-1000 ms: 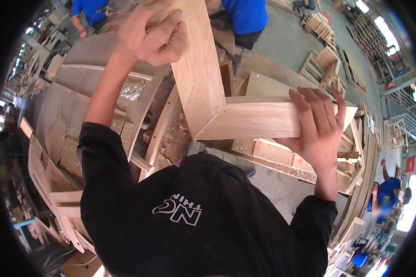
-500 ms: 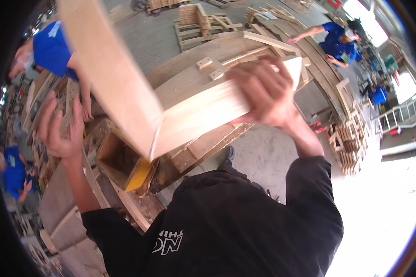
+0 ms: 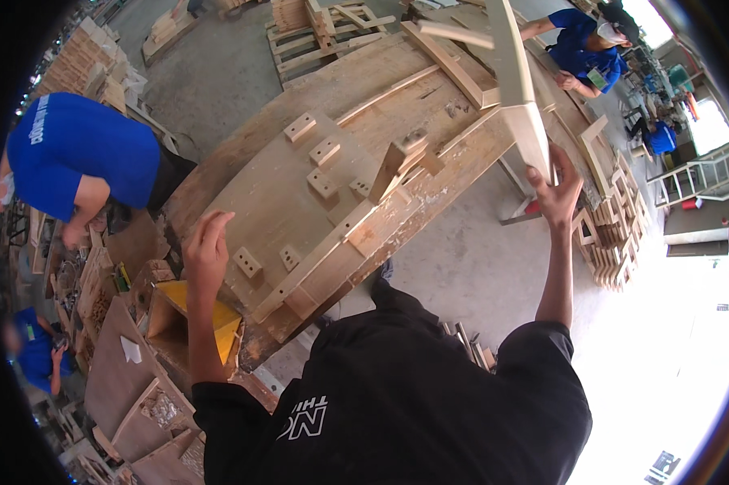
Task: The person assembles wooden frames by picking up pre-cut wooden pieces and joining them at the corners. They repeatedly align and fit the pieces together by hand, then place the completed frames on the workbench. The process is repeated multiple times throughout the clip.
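At the right, my right hand [image 3: 558,192] grips the near end of an angled wooden frame piece [image 3: 524,121], held up beyond the bench's near edge; its far part runs out of the top of the picture. My left hand [image 3: 206,257] is raised over the left end of the bench, fingers stretched and holding nothing. Below and between the hands lies a flat wooden jig board [image 3: 276,206] with several small drilled blocks [image 3: 324,151] fixed on it. A wooden strip [image 3: 316,265] runs along the board's near side, and a short wooden upright [image 3: 394,166] stands by it.
A yellow-edged wooden box [image 3: 166,311] sits by my left forearm. Co-workers in blue shirts stand at the left [image 3: 98,153] and far right [image 3: 583,48]. Stacked wooden frames [image 3: 611,234] are on the floor at right; a pallet [image 3: 324,44] lies beyond the bench [image 3: 453,97].
The frame piece has moved from over the jig board to the right, away from my left hand, uncovering the board's blocks. My left hand has come rightward and lower.
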`<act>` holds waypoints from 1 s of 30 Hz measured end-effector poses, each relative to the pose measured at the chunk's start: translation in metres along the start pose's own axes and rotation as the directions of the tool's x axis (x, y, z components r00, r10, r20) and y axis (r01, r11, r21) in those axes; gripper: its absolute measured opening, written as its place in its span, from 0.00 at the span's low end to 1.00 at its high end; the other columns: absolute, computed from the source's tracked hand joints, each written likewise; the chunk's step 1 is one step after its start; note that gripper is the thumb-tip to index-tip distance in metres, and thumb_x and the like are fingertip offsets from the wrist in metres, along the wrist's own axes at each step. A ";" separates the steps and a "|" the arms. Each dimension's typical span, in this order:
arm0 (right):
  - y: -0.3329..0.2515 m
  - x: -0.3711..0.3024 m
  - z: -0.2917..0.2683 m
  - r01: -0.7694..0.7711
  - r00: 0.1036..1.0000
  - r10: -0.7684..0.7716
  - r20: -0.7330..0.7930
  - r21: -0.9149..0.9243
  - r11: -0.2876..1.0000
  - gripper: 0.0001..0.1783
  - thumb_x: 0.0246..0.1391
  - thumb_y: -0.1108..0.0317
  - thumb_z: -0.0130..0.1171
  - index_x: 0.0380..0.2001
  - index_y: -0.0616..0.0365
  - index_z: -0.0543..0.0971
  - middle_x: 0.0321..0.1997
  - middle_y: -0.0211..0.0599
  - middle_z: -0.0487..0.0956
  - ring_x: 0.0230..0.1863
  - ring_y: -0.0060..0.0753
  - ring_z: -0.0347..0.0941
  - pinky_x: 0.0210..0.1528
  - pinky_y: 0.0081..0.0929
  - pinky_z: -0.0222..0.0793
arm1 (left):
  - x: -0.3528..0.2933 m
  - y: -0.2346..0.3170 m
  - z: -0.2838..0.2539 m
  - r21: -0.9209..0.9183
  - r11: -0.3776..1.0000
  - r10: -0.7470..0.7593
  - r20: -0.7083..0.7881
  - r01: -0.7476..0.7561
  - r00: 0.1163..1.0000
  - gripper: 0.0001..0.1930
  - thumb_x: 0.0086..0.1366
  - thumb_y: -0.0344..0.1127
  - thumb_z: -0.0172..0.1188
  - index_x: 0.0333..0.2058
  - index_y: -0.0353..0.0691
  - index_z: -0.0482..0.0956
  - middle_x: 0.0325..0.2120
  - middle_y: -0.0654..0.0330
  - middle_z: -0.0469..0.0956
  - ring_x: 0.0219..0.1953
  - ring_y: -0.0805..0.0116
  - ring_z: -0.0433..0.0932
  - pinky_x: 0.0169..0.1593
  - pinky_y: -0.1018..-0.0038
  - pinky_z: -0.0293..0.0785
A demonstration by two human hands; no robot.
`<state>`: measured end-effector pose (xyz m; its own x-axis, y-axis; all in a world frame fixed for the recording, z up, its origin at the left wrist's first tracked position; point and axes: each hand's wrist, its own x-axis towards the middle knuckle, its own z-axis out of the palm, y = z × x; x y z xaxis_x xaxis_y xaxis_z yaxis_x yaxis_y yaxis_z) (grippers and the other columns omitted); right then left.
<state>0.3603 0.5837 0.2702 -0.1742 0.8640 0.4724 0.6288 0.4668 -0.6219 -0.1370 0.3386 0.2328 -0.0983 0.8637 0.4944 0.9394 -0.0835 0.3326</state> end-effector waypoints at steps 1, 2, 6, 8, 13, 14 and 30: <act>0.018 0.005 0.003 -0.048 0.999 0.047 0.014 0.120 0.992 0.44 0.39 0.39 0.71 0.46 0.71 0.77 0.37 0.44 0.82 0.42 0.36 0.79 0.46 0.34 0.72 | 0.010 0.010 0.009 0.001 1.000 0.003 0.000 -0.003 1.000 0.12 0.60 0.19 0.56 0.41 0.38 0.79 0.37 0.53 0.79 0.36 0.54 0.81 0.36 0.67 0.77; 0.036 0.010 0.006 -0.082 0.996 0.072 0.053 0.210 0.974 0.43 0.41 0.38 0.69 0.46 0.70 0.77 0.37 0.44 0.81 0.41 0.36 0.79 0.45 0.34 0.72 | 0.015 0.014 0.016 0.005 1.000 -0.002 0.020 0.002 1.000 0.11 0.60 0.19 0.56 0.40 0.38 0.79 0.36 0.53 0.79 0.35 0.54 0.81 0.36 0.67 0.76; 0.098 0.036 0.019 -0.230 0.968 0.146 0.203 0.498 0.836 0.35 0.44 0.45 0.65 0.42 0.71 0.77 0.36 0.45 0.81 0.37 0.38 0.80 0.40 0.34 0.74 | 0.009 0.031 0.036 0.053 0.994 -0.097 0.126 0.091 0.987 0.09 0.61 0.22 0.57 0.40 0.36 0.79 0.32 0.53 0.80 0.33 0.54 0.81 0.34 0.67 0.76; 0.117 0.055 0.033 -0.323 0.944 0.200 0.263 0.613 0.721 0.33 0.42 0.50 0.67 0.40 0.71 0.77 0.35 0.47 0.81 0.37 0.38 0.80 0.39 0.33 0.74 | -0.001 0.037 0.042 0.068 0.980 -0.195 0.171 0.186 0.966 0.08 0.61 0.23 0.58 0.39 0.36 0.79 0.31 0.53 0.80 0.32 0.54 0.80 0.33 0.67 0.75; 0.212 0.104 0.077 -0.517 0.842 0.348 0.413 0.801 0.302 0.34 0.49 0.46 0.47 0.47 0.68 0.72 0.37 0.47 0.78 0.35 0.45 0.79 0.45 0.43 0.74 | -0.016 0.054 0.058 0.152 0.873 -0.486 0.357 0.463 0.798 0.08 0.62 0.30 0.60 0.40 0.38 0.79 0.32 0.53 0.80 0.34 0.54 0.80 0.37 0.65 0.75; 0.225 0.116 0.086 -0.554 0.816 0.328 0.476 0.807 0.205 0.33 0.49 0.47 0.48 0.47 0.67 0.71 0.37 0.47 0.77 0.35 0.45 0.78 0.46 0.44 0.73 | -0.028 0.058 0.063 0.177 0.867 -0.496 0.384 0.465 0.779 0.08 0.62 0.31 0.60 0.40 0.38 0.79 0.32 0.53 0.80 0.35 0.53 0.80 0.39 0.64 0.75; 0.404 0.257 0.147 -0.569 0.779 0.583 0.229 -0.129 0.812 0.36 0.43 0.46 0.63 0.53 0.56 0.74 0.40 0.45 0.79 0.41 0.48 0.77 0.48 0.46 0.73 | -0.026 0.137 0.150 0.197 0.807 -0.552 0.589 0.557 0.591 0.18 0.61 0.38 0.61 0.49 0.40 0.73 0.48 0.46 0.74 0.51 0.44 0.72 0.52 0.59 0.70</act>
<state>0.4581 1.0215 0.0486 0.0571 0.9888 -0.1377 0.7076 -0.1374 -0.6931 0.0438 0.3787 0.1450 -0.3827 0.8489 -0.3646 0.7682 0.5116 0.3850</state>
